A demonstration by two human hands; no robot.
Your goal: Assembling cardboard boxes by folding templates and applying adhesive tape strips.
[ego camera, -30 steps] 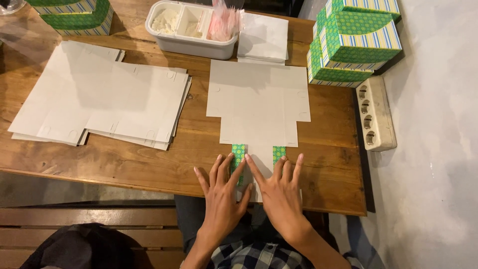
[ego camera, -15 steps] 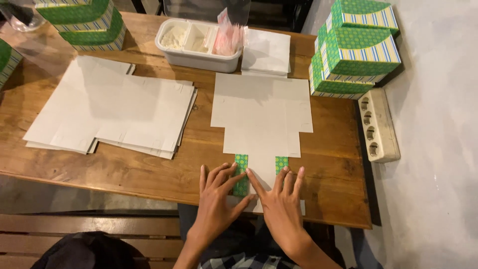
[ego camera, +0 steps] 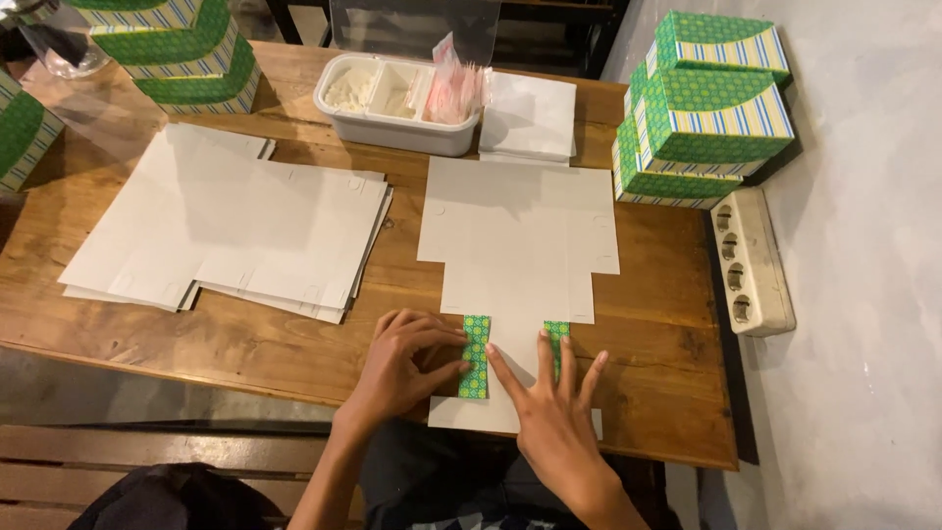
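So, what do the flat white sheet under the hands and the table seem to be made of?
The flat white sheet looks like thin matte cardboard: die-cut outline, and folded flaps showing a printed green side. The table seems to be wood with a dull finish: brown grain and plank seams show.

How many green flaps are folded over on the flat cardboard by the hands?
2: one green flap under the left hand fingertips, the other partly covered by the right hand.
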